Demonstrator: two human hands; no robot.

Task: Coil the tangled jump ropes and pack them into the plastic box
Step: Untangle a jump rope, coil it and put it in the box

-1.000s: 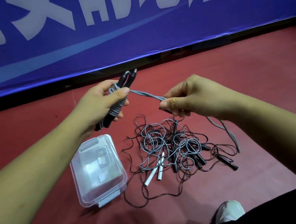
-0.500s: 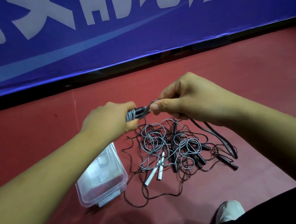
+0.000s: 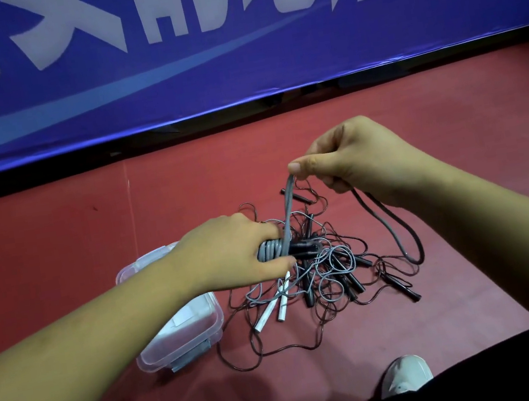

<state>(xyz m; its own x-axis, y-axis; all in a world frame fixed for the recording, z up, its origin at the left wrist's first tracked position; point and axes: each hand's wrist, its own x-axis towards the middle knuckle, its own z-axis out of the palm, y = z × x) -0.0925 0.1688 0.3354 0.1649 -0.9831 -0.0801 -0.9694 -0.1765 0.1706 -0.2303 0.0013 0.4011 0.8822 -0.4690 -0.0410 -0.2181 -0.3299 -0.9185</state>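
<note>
Over the tangled pile (image 3: 331, 271), in the head view, the left hand (image 3: 229, 252) clenches a half-wound grey rope bundle (image 3: 271, 250). The right hand (image 3: 349, 155) pinches its free strand (image 3: 288, 207), lifted far-right. Wrapping is in hand; next, carry another turn round the bundle. Near-left, the plastic box (image 3: 176, 354) sits, lid on.

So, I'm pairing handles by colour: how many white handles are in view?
2. Both white plastic handles lie side by side at the tangled rope pile's edge, beside the clear plastic box: one nearer it, one further right. Others may be hidden.
</note>
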